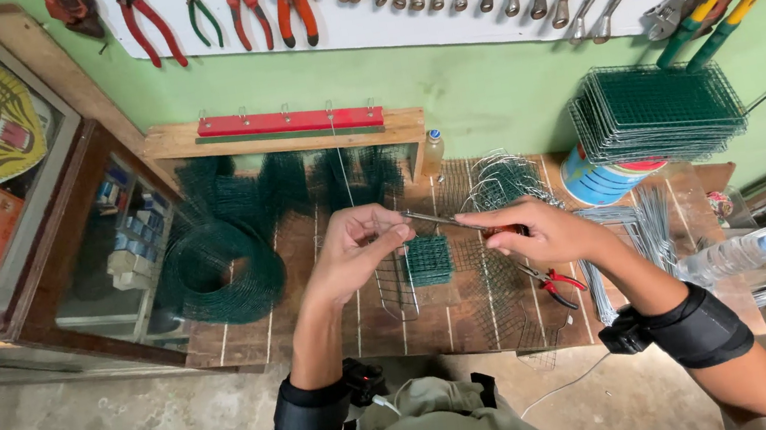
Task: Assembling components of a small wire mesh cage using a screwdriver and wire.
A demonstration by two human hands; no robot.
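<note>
Wire (381,213) pinched by raised left hand (359,245); right hand (539,230) grips pliers (465,221).

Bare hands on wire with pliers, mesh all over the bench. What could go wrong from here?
1. The left hand pinches thin wire right at the tip of the pliers held by the right hand; a slip could jab or nip bare fingers.
2. Cut mesh on the bench and the small green mesh piece below the hands probably have sharp ends that could scratch.
3. The stacked mesh panels sit on a can and might topple.
</note>
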